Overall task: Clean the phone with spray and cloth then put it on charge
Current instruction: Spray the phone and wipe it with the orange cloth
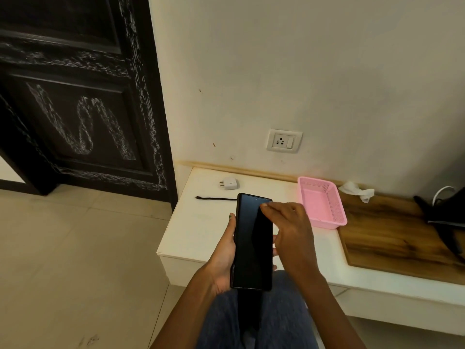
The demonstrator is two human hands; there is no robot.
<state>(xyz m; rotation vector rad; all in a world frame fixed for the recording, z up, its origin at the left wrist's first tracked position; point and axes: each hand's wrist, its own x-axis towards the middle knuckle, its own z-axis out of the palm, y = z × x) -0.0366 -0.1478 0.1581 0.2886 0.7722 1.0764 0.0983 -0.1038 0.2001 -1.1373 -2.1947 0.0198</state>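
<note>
A black phone [253,243] with a dark screen is held upright over my lap, in front of the white table. My left hand [224,255] wraps its left edge from behind. My right hand [292,230] has its fingers laid across the upper right of the screen and its thumb against the right edge. A crumpled white cloth [357,192] lies at the back of the table by the wall. A white charger adapter [229,183] and a black cable [214,198] lie apart on the table's left part. I see no spray bottle.
A wall socket [284,141] sits above the white table [198,230]. A pink basket [322,202] stands right of the phone, beside a wooden board [392,238] and a black bag [445,212]. A dark door [80,109] and tiled floor are at left.
</note>
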